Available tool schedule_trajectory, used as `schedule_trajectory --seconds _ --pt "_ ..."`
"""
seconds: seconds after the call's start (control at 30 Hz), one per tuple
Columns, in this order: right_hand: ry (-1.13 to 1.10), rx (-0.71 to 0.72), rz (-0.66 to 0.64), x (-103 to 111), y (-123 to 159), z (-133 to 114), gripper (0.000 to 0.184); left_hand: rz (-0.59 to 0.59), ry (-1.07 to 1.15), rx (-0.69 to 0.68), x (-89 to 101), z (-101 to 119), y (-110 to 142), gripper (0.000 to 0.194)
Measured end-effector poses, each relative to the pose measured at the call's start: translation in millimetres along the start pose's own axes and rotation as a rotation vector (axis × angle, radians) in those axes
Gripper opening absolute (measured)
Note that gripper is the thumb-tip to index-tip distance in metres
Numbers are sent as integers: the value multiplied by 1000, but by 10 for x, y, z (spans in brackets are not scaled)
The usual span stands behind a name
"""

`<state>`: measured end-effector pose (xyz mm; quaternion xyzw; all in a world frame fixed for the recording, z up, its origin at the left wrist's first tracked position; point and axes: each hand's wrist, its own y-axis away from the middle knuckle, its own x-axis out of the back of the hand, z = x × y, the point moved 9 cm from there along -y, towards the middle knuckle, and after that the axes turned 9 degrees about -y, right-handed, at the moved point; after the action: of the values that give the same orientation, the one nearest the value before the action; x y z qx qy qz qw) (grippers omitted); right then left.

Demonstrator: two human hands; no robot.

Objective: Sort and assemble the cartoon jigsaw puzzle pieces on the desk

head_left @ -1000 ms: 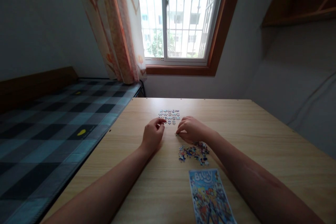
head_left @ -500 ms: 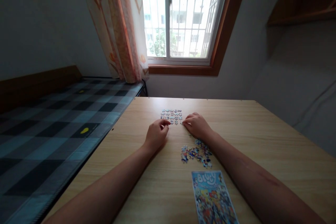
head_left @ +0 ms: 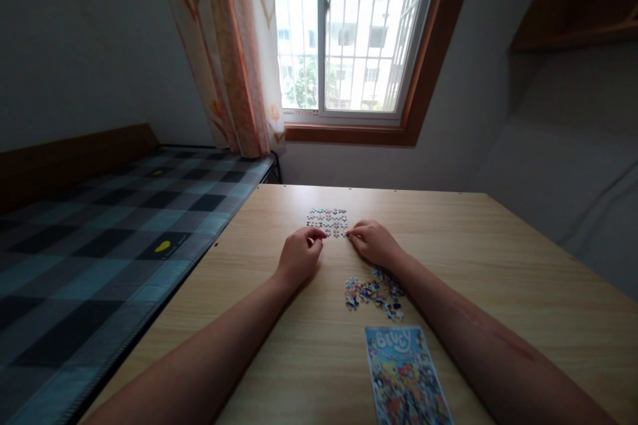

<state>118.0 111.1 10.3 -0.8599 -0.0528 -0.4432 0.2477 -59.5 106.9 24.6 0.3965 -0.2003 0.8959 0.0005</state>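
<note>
Small jigsaw puzzle pieces (head_left: 327, 217) lie in rows toward the far side of the table. At the near left corner of these rows rests my left hand (head_left: 300, 254), fingers curled and thumb close to the index finger; whether a piece is between them cannot be made out. My right hand (head_left: 373, 241) is at the near right corner, its fingertips pinched on a small jigsaw puzzle piece (head_left: 345, 234) at the end of the nearest row. A loose pile of jigsaw puzzle pieces (head_left: 369, 291) lies closer to me, partly beside my right forearm.
A colourful picture sheet (head_left: 406, 372) with "Bluey" lettering lies near me on the wooden table (head_left: 279, 358). Left of the table is a bed with a checked cover (head_left: 199, 202). A curtain (head_left: 239, 80) and a barred window (head_left: 363, 46) are beyond.
My right hand has moved forward from nearer the pile to the right end of the nearest row, carrying a small piece. My left hand stays by the rows. The view has shifted slightly.
</note>
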Motion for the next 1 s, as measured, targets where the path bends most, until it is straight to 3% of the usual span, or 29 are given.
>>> schedule_trajectory --seconds 0.53,1.0 --pt "13 -41 12 37 1 -55 26 4 -3 -21 28 39 10 22" --pt "36 8 13 25 14 -84 27 -12 -12 -12 0 19 1 21"
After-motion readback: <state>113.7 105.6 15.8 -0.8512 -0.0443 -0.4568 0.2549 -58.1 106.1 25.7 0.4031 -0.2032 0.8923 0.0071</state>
